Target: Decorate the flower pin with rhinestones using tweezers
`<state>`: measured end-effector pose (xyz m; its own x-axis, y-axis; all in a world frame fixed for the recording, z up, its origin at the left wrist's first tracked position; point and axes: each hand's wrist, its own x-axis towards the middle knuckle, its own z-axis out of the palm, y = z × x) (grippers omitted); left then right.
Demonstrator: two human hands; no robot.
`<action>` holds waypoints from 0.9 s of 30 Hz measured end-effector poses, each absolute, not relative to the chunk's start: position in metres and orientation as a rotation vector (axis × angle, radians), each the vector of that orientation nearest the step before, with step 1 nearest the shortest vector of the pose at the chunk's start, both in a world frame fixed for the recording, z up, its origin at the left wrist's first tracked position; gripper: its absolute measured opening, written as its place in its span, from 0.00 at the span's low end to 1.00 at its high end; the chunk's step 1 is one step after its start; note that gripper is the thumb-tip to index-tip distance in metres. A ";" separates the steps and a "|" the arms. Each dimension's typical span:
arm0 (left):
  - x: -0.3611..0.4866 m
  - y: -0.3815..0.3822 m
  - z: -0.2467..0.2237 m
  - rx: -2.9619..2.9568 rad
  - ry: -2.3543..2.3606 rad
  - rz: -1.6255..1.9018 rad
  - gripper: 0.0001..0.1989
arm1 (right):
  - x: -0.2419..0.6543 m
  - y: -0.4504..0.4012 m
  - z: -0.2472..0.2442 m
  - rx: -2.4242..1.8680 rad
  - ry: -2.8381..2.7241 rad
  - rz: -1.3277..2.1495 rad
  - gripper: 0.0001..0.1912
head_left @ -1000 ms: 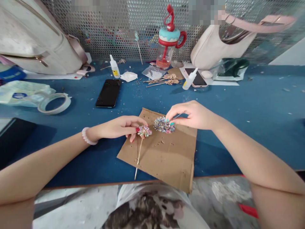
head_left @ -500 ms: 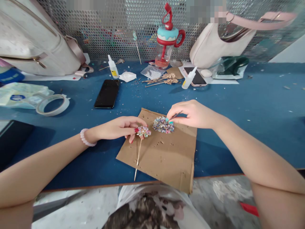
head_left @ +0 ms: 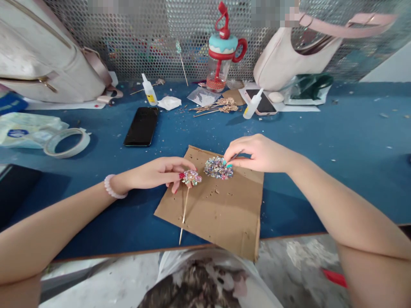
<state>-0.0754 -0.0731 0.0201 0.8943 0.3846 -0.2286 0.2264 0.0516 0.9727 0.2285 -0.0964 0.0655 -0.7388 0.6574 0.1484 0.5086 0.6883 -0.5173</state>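
Place: looks like a small craft workshop | Work spot: big blue table (head_left: pixel 298 128), dotted with tiny crumbs (head_left: pixel 333 160) | Making things: pile of sparkly bits (head_left: pixel 218 168) on cardboard (head_left: pixel 224 218), gold flower sticks (head_left: pixel 228 108), squeeze bottles (head_left: pixel 253 104), tape roll (head_left: pixel 66 153) | Back: shiny metal wall (head_left: pixel 141 42) full of little holes

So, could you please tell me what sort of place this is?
Most likely a craft worktable: it holds small nozzle bottles, a heap of sparkly pieces on cardboard, and gold-coloured flower-topped pins.
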 end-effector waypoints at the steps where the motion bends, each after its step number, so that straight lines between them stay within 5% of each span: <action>1: -0.075 -0.073 0.021 1.534 0.502 0.127 0.15 | 0.229 -0.096 0.066 -0.923 -2.582 0.645 0.08; 27: -0.074 -0.074 0.023 1.590 0.527 0.115 0.15 | 0.225 -0.095 0.059 -0.911 -2.534 0.649 0.07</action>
